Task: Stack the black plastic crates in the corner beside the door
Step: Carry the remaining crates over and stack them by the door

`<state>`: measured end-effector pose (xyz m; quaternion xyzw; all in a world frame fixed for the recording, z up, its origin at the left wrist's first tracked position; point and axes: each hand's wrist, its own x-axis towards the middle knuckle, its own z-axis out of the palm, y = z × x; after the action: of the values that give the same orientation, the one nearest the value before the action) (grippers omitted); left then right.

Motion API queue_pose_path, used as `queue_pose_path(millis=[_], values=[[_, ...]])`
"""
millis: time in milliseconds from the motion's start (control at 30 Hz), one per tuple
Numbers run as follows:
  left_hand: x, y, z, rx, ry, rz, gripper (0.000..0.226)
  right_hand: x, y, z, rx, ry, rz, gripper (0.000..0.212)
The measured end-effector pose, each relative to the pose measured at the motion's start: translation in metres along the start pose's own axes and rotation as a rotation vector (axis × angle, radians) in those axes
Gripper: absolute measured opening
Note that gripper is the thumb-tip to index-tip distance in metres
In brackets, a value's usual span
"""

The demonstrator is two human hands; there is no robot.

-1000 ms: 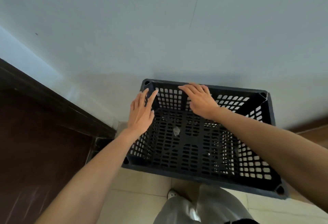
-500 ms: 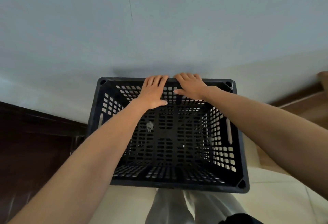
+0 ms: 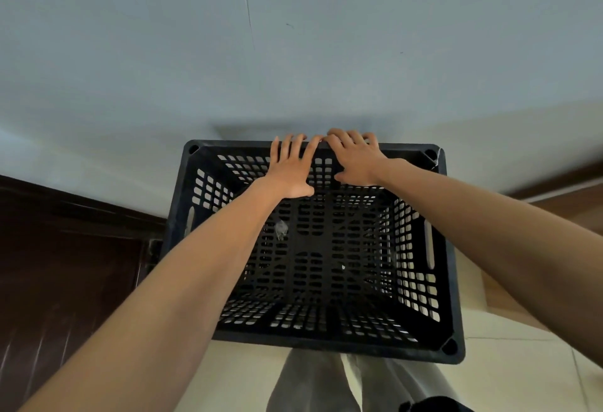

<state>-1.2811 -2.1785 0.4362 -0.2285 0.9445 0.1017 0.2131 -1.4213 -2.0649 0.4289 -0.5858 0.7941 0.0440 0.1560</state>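
Head view, looking steeply down: a black perforated plastic crate (image 3: pixel 326 248) with an open top sits against the pale blue-grey wall (image 3: pixel 293 52), with the dark brown wooden door (image 3: pixel 65 264) just to its left. That puts it in the corner the task names. Whether other crates lie under it cannot be told from this angle, though its rim stands high and close to the camera, which suggests it may top a stack.

Both hands rest on the far rim, the side next to the wall. The left hand (image 3: pixel 290 170) lies flat, fingers (image 3: pixel 287 147) spread and extended over the edge, not curled around anything. The right hand (image 3: pixel 355 160) sits just beside it, almost touching, its fingers (image 3: pixel 350 139) bent over the rim but seemingly pressing rather than gripping. Neither hand carries the crate's weight.

My reading is that the step in hand is seating or squaring the crate against the wall. The next move would call for checking that the corners sit level, then letting go and fetching another crate, if any remain.

A small pale scrap (image 3: pixel 280 229) lies on the crate floor. No brand, label or readable writing shows on the crate, wall or door. Light grey trousers (image 3: pixel 310 382) show below, over the cream floor tiles (image 3: pixel 522 372).
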Motion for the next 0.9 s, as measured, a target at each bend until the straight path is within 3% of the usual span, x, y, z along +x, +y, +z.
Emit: queue_pose_path(millis=[200,367,467,600,767,900], values=[[-0.005,0.003,-0.005,0.0,-0.048,0.004,0.116,-0.006,-0.009,-0.008,-0.015,-0.092,0.053,0.086],[-0.016,-0.004,-0.023,-0.003,-0.062,0.028,0.103,-0.005,-0.022,-0.028,-0.118,-0.247,0.163,0.1],[-0.033,-0.014,-0.035,-0.059,0.054,-0.005,0.093,-0.006,-0.035,-0.041,-0.202,-0.27,0.212,0.1],[-0.079,-0.044,-0.027,-0.059,0.205,-0.025,0.079,-0.018,-0.072,-0.041,-0.013,-0.159,0.24,0.088],[-0.156,-0.09,-0.005,-0.123,0.323,-0.172,0.064,-0.021,-0.136,-0.055,0.038,-0.095,0.064,0.077],[-0.24,-0.128,0.015,-0.223,0.474,-0.417,0.049,-0.013,-0.213,-0.071,0.009,-0.065,-0.11,0.066]])
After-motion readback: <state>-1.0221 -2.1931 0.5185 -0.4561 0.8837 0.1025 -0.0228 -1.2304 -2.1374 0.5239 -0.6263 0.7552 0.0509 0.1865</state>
